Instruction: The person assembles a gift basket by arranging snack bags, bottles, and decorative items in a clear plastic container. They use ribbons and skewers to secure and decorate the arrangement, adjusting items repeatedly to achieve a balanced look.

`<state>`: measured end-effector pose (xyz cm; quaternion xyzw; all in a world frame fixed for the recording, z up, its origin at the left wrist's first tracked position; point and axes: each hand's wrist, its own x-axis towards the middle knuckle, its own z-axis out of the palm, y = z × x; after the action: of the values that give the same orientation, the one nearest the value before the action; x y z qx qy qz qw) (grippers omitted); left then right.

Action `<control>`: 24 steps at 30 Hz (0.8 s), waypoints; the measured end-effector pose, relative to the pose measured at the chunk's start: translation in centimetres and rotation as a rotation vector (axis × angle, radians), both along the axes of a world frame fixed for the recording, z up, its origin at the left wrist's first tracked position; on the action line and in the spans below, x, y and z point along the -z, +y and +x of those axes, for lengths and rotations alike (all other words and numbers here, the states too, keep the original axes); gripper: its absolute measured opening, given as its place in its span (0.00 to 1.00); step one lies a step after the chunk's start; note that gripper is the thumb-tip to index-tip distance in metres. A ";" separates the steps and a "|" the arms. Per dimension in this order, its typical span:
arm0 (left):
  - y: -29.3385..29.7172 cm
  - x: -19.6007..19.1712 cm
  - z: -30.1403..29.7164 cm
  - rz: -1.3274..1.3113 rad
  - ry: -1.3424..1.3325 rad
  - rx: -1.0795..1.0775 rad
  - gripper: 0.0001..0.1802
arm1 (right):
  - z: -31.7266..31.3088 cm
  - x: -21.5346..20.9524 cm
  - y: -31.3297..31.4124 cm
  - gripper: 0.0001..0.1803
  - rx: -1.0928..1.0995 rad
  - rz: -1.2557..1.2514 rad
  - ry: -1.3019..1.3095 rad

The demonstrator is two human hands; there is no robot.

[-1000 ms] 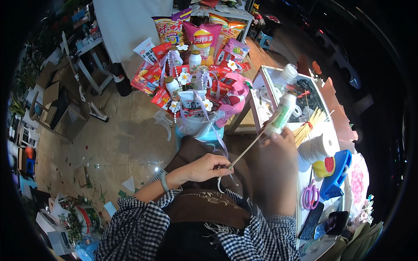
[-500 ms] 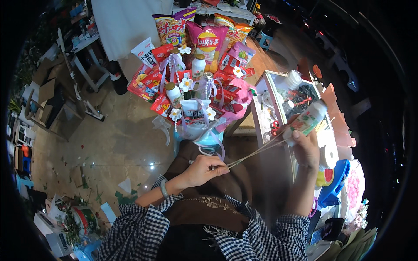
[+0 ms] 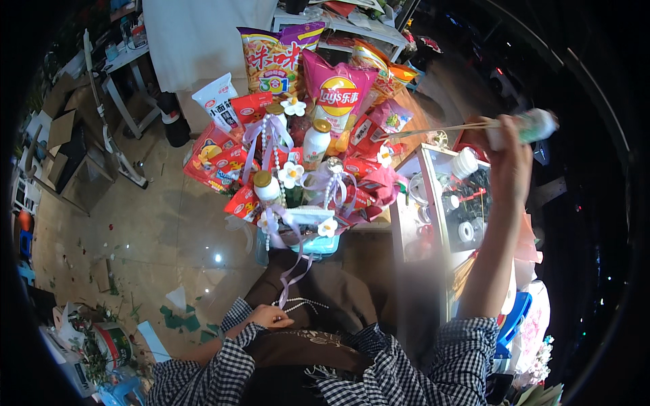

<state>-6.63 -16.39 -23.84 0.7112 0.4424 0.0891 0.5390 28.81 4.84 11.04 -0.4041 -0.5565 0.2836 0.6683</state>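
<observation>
Spreading wide, tiled floor [image 3: 169, 230] offers room; the left hand [image 3: 269, 317], grip impossible to tell, rests beside beads [image 3: 301, 302]; the snack bouquet [image 3: 291, 174] stands ahead; the right hand [image 3: 511, 152] clasps a bottle [image 3: 538, 125] and sticks [image 3: 440, 128] near the cabinet's [image 3: 440, 210] far edge.

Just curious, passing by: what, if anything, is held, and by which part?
The right hand grips a white bottle near the end where thin sticks jut out. Whether the left hand holds anything is unclear.

Lettering marks the magenta bag [image 3: 337, 89] and, with numerals, purple bag [image 3: 276, 62]; the held bottle [image 3: 536, 126] seems illegible.
</observation>
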 end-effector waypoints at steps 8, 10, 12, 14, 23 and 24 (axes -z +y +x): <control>0.5 4.4 -0.3 0.114 0.083 -0.185 0.20 | -5.8 6.9 7.3 0.16 -0.099 -0.278 -0.101; 0.6 4.8 0.0 0.128 0.094 -0.189 0.20 | -6.3 7.7 8.1 0.16 -0.148 -0.304 -0.105; 0.8 5.0 0.0 0.154 0.078 -0.189 0.19 | -6.8 8.0 8.7 0.15 -0.122 -0.314 -0.143; 0.9 5.0 0.1 0.140 0.079 -0.200 0.19 | -7.1 7.8 8.9 0.16 -0.118 -0.317 -0.159; 1.0 5.1 0.2 0.054 0.085 -0.237 0.21 | -9.3 7.7 9.1 0.12 -0.069 -0.447 -0.256; 1.0 5.1 0.2 0.061 0.086 -0.235 0.21 | -9.7 8.1 8.9 0.13 -0.134 -0.421 -0.260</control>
<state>-6.40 -15.36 -28.99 0.6736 0.5425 0.1345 0.4836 19.07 13.73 2.92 -0.5295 -0.5919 0.3824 0.4723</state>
